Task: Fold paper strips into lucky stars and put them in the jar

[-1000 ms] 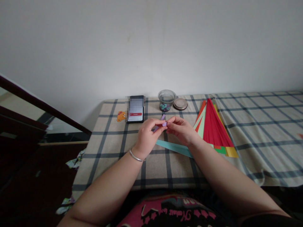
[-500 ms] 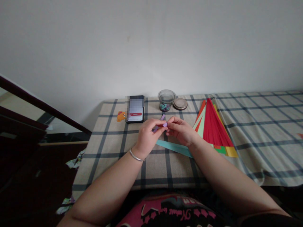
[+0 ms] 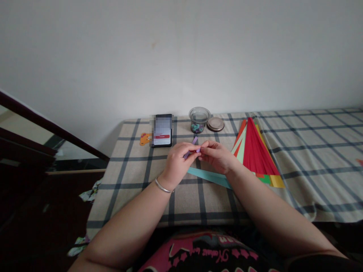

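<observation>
My left hand and my right hand meet above the table, each pinching a small folded piece of purple paper strip between the fingertips. More purple strip shows just beyond the left fingers, lying at a slant. Below the hands a light blue paper strip lies on the cloth, its right end passing under my right forearm. Beyond the hands stands a clear plastic cup with small teal and purple folded pieces in its bottom.
Right of the cup lies a round lid. A fan of red paper strips, with green, orange and yellow ones, spreads at the right. A phone rests by an orange bear cutout. The checked tablecloth ends at the left.
My fingertips have shifted slightly on the purple paper, and less of it shows between them. Both hands stay in nearly the same place; the things on the table have not moved.
</observation>
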The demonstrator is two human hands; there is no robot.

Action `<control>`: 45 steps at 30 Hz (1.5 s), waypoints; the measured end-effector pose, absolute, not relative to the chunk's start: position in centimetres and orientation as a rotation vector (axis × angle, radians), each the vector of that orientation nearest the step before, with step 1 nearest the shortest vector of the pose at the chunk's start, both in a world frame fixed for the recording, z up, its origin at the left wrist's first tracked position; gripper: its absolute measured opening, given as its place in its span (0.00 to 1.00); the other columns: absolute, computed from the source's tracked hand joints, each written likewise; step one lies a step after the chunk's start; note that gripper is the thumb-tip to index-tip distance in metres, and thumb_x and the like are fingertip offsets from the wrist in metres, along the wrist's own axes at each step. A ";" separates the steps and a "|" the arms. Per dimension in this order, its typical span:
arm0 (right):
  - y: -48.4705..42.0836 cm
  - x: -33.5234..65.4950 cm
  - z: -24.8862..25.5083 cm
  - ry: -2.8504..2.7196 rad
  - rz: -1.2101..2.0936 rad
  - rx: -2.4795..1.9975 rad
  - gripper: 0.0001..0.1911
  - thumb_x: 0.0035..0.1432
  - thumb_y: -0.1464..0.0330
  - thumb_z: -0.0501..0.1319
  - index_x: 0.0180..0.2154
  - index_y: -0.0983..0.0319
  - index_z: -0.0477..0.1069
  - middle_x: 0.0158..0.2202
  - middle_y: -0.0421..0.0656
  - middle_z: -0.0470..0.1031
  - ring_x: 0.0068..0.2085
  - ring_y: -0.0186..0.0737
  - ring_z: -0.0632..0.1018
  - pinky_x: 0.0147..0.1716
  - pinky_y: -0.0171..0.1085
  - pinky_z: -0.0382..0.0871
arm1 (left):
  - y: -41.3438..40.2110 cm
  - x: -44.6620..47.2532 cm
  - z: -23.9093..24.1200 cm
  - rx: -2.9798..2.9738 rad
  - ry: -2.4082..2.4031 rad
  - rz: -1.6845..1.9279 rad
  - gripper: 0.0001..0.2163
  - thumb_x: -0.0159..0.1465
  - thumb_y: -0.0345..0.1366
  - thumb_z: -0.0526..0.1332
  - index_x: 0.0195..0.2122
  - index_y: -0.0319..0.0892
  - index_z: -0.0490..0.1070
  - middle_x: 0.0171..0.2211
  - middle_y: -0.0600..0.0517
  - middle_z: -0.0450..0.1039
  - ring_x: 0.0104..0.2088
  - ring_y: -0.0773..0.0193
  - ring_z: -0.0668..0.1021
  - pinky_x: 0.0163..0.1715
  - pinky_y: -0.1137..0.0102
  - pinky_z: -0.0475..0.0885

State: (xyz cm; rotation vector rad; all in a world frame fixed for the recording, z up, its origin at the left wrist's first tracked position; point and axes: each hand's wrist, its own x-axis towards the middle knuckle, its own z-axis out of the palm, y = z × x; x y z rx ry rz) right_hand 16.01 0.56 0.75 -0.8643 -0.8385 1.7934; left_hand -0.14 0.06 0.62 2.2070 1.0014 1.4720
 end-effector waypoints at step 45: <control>0.5 15.6 0.9 -0.979 1.627 -0.847 0.15 0.37 0.60 0.74 0.27 0.61 0.77 0.27 0.39 0.79 0.30 0.32 0.77 0.38 0.35 0.73 | 0.1 -0.1 0.2 2.011 1.032 1.487 0.04 0.59 0.33 0.65 0.35 0.42 0.75 0.33 0.50 0.78 0.34 0.64 0.79 0.36 0.69 0.76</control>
